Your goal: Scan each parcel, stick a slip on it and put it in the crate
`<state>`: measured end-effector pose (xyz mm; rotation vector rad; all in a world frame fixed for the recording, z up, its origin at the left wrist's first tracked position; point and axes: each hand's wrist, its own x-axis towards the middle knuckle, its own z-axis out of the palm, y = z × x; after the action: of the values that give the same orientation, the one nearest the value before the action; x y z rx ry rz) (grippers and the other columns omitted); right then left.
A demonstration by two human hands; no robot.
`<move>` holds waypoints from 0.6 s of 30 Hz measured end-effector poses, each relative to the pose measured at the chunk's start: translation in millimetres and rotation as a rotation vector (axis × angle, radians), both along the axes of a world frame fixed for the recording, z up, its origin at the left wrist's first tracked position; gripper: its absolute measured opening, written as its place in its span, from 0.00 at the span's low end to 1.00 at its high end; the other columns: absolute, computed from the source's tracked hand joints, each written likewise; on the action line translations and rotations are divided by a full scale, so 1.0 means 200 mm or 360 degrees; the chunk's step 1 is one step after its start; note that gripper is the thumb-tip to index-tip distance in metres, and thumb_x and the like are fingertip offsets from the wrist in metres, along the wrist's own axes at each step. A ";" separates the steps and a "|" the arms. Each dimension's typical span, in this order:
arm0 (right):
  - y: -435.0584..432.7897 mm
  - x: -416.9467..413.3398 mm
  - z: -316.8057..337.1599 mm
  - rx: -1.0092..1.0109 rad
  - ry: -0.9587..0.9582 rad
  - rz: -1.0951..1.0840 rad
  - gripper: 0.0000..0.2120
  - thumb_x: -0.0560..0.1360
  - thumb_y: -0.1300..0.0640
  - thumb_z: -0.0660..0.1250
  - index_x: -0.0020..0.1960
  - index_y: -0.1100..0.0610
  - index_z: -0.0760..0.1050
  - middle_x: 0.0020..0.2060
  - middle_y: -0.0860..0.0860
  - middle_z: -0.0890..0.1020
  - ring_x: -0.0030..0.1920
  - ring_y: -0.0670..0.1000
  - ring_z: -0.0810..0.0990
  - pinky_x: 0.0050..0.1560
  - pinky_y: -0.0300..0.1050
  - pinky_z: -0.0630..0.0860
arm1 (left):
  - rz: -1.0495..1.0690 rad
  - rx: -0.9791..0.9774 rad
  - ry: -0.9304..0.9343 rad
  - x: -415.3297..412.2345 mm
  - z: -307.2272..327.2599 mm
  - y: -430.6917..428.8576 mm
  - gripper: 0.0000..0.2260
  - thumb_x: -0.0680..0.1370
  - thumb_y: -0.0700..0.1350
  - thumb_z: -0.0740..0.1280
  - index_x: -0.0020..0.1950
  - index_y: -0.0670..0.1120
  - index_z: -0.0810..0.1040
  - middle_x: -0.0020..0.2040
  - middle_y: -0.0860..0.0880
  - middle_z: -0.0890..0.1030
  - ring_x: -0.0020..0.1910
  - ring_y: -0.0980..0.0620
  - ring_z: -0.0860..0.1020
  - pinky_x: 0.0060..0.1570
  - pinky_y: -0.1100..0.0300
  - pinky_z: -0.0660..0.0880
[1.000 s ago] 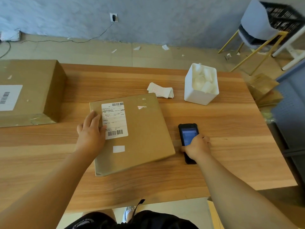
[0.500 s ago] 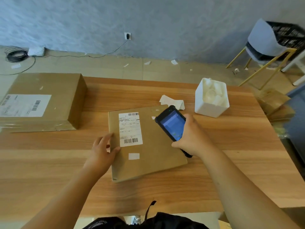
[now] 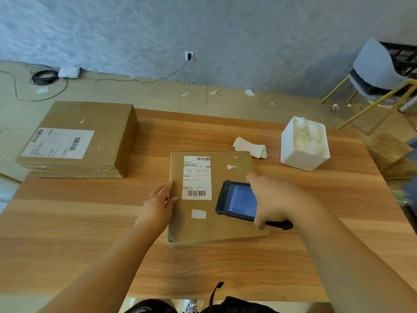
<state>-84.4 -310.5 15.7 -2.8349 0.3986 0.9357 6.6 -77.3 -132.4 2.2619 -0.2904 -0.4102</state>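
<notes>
Table (image 3: 67,222): wood-grain top, carried all items below.
Large carton (image 3: 90,136): sat at the far left corner of the table, with a printed label on top.
Dark crate (image 3: 404,62): off the table, at the far right on a pale chair (image 3: 372,66).
Flat parcel (image 3: 203,231): lay flat at mid-table, well apart from the carton. Its shipping label (image 3: 196,177) faced up, and a small white slip (image 3: 198,213) was stuck just below that label.
White bin (image 3: 300,157): stood beyond the parcel's far right corner.
Left grip (image 3: 158,204): fingers straight, rested against the parcel's left edge, thumb on top; it held nothing.
Right grip (image 3: 277,197): curled round the scanner (image 3: 239,201), holding it over the parcel just right of the label, lit screen up. I cannot tell whether it touched the parcel.
Stack of slips (image 3: 249,146): lay between parcel and bin.
</notes>
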 end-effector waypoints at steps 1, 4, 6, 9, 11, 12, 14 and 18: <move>0.00 0.00 0.00 -0.0003 0.0002 0.0003 0.29 0.56 0.54 0.79 0.45 0.50 0.61 0.38 0.50 0.74 0.36 0.50 0.74 0.27 0.45 0.67 | -0.0003 -0.0001 -0.0004 0.00 0.00 0.00 0.22 0.79 0.46 0.63 0.73 0.50 0.64 0.69 0.52 0.69 0.57 0.55 0.73 0.58 0.60 0.69; 0.00 0.00 0.00 -0.0005 0.0019 0.0009 0.30 0.56 0.55 0.80 0.46 0.51 0.61 0.38 0.50 0.74 0.36 0.50 0.74 0.28 0.44 0.68 | -0.0009 0.0001 -0.0015 0.00 -0.01 0.00 0.22 0.79 0.45 0.63 0.73 0.49 0.65 0.69 0.51 0.69 0.58 0.53 0.74 0.58 0.60 0.68; 0.00 0.00 0.00 0.0007 0.0020 0.0007 0.30 0.57 0.55 0.80 0.48 0.51 0.62 0.38 0.50 0.74 0.37 0.50 0.75 0.28 0.44 0.68 | -0.0014 0.0006 -0.0023 0.01 -0.01 -0.01 0.22 0.79 0.45 0.63 0.73 0.49 0.65 0.69 0.51 0.69 0.58 0.52 0.74 0.58 0.60 0.69; -0.01 -0.01 0.00 0.0025 -0.0005 -0.0015 0.30 0.57 0.55 0.79 0.49 0.51 0.62 0.38 0.50 0.73 0.36 0.50 0.74 0.28 0.44 0.68 | -0.0013 0.0035 -0.0034 0.01 -0.01 -0.02 0.22 0.79 0.44 0.63 0.73 0.47 0.65 0.69 0.50 0.69 0.58 0.49 0.75 0.59 0.56 0.70; -0.03 -0.03 0.00 0.0054 -0.0025 -0.0066 0.31 0.58 0.55 0.79 0.51 0.52 0.62 0.38 0.50 0.73 0.35 0.49 0.73 0.28 0.44 0.67 | -0.0017 0.0084 -0.0041 0.02 -0.02 -0.04 0.21 0.79 0.43 0.62 0.73 0.46 0.64 0.68 0.48 0.68 0.59 0.47 0.74 0.60 0.53 0.71; -0.04 -0.04 0.00 0.0065 -0.0028 -0.0091 0.32 0.58 0.55 0.79 0.53 0.52 0.62 0.38 0.49 0.72 0.35 0.49 0.73 0.28 0.43 0.67 | -0.0019 0.0118 -0.0037 0.02 -0.02 -0.04 0.21 0.79 0.43 0.61 0.73 0.46 0.64 0.68 0.48 0.68 0.60 0.46 0.74 0.59 0.51 0.71; -0.05 -0.06 -0.01 0.0080 -0.0009 -0.0119 0.34 0.58 0.55 0.79 0.56 0.52 0.62 0.39 0.49 0.73 0.36 0.48 0.74 0.29 0.43 0.69 | -0.0017 0.0168 -0.0030 0.03 -0.02 -0.05 0.21 0.80 0.44 0.61 0.73 0.47 0.63 0.68 0.48 0.68 0.61 0.45 0.73 0.59 0.50 0.71; -0.07 -0.09 -0.01 0.0091 0.0071 -0.0119 0.36 0.58 0.55 0.79 0.59 0.52 0.63 0.40 0.49 0.74 0.40 0.50 0.76 0.33 0.45 0.74 | -0.0028 0.0121 -0.0034 0.04 -0.02 -0.05 0.21 0.79 0.44 0.61 0.73 0.47 0.64 0.68 0.49 0.68 0.61 0.47 0.73 0.59 0.52 0.71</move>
<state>-102.9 -323.9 13.6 -2.7316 0.4713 0.9813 15.2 -87.8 -136.2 2.3406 -0.3103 -0.4129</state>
